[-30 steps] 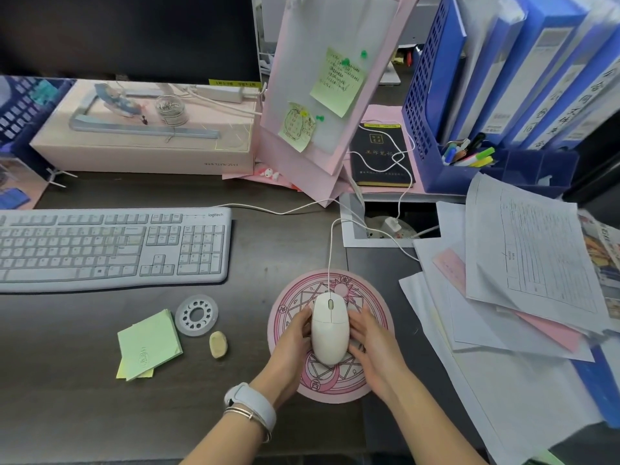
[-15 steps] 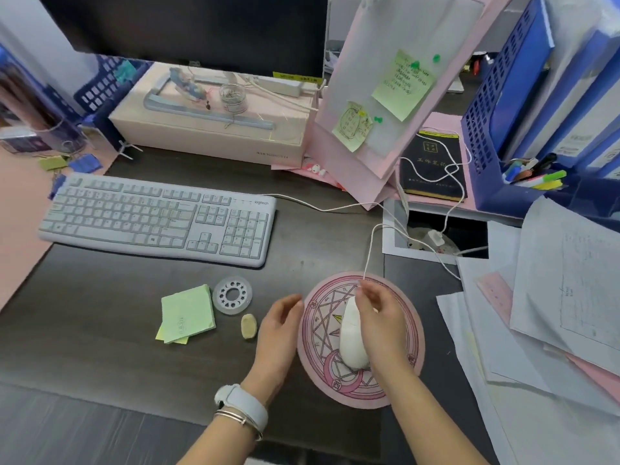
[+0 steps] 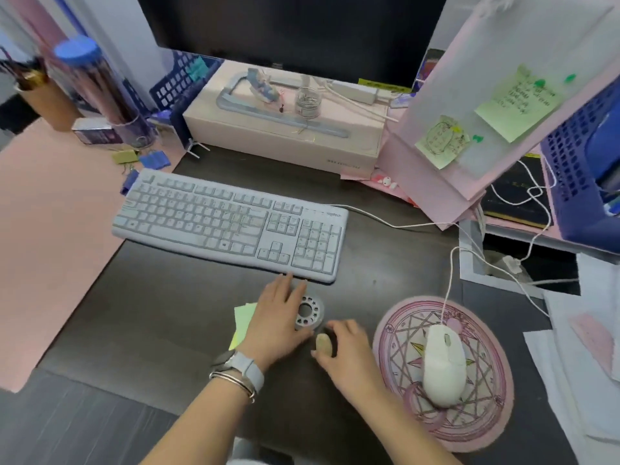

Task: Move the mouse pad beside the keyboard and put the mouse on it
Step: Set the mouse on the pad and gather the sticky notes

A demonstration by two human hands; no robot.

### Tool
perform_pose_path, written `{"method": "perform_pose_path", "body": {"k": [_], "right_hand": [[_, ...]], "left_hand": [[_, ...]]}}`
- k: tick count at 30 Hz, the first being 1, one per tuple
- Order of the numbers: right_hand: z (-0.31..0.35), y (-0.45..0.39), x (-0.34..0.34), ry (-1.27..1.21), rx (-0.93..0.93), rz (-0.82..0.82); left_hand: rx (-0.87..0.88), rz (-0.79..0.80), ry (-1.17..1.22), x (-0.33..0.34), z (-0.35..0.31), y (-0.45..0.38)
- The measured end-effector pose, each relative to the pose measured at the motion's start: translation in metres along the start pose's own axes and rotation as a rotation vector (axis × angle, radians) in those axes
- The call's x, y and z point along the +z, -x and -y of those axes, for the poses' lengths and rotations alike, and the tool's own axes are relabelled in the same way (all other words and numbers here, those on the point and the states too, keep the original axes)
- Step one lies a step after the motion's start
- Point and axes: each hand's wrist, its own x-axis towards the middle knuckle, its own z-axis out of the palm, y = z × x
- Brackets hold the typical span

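The round pink mouse pad (image 3: 476, 421) lies on the dark desk at the lower right, below and to the right of the pale keyboard (image 3: 231, 226). The white wired mouse (image 3: 444, 364) rests on the pad, untouched. My left hand (image 3: 278, 323) lies flat with fingers spread over the green sticky notes (image 3: 242, 318) and the edge of a grey perforated disc (image 3: 310, 312), just below the keyboard's number pad. My right hand (image 3: 349, 354) sits left of the pad, fingers curled at a small beige eraser (image 3: 323, 342); whether it grips the eraser is unclear.
A pink box (image 3: 285, 129) stands behind the keyboard under the monitor (image 3: 295, 31). A pink folder with sticky notes (image 3: 486, 105) leans at the right. Loose papers (image 3: 583, 364) lie right of the pad, with blue file trays (image 3: 583, 156) behind. A pencil tube (image 3: 100, 92) stands far left.
Both hands left the mouse and pad and moved left to the disc, sticky notes and eraser. The mouse now lies free on the pad. The camera view swung left.
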Motion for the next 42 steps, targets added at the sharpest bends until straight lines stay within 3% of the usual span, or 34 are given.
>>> {"method": "perform_pose_path", "body": {"k": [3, 7, 11, 14, 17, 23, 26, 30, 32, 35, 38, 42], "right_hand": [[0.007, -0.003, 0.009, 0.075, 0.047, -0.024], [0.014, -0.003, 0.015, 0.006, 0.196, -0.132], [0.02, -0.003, 0.01, -0.252, 0.376, -0.37], [0.034, -0.008, 0.007, -0.355, 0.341, -0.461], [0.059, -0.015, 0.012, -0.422, 0.23, -0.405], [0.089, -0.018, 0.034, -0.257, 0.025, -0.14], [0.093, -0.021, 0.044, -0.143, -0.019, -0.049], [0.092, -0.023, 0.051, -0.103, -0.043, -0.032], [0.09, -0.023, 0.049, -0.142, -0.042, -0.133], [0.081, -0.024, 0.048, -0.273, 0.146, -0.264], [0.078, -0.025, 0.049, -0.376, 0.356, -0.161], [0.084, -0.023, 0.05, -0.463, 0.412, -0.12]], "left_hand": [[0.136, 0.134, -0.125, 0.002, 0.011, -0.013], [0.263, 0.121, 0.023, 0.001, 0.015, -0.017], [0.319, -0.001, 0.112, -0.01, 0.023, -0.011], [0.298, -0.052, 0.159, -0.024, 0.046, 0.002], [0.278, -0.007, 0.163, -0.028, 0.069, 0.02], [0.141, 0.039, 0.166, -0.021, 0.086, 0.032], [0.026, 0.035, 0.316, -0.026, 0.09, 0.04], [-0.263, -0.053, 0.621, -0.026, 0.088, 0.053], [-0.405, -0.102, 0.657, -0.02, 0.087, 0.055], [-0.543, -0.082, 0.762, -0.015, 0.08, 0.053], [-0.649, -0.04, 0.877, -0.015, 0.07, 0.049], [-0.67, -0.022, 0.919, -0.016, 0.065, 0.044]]}}
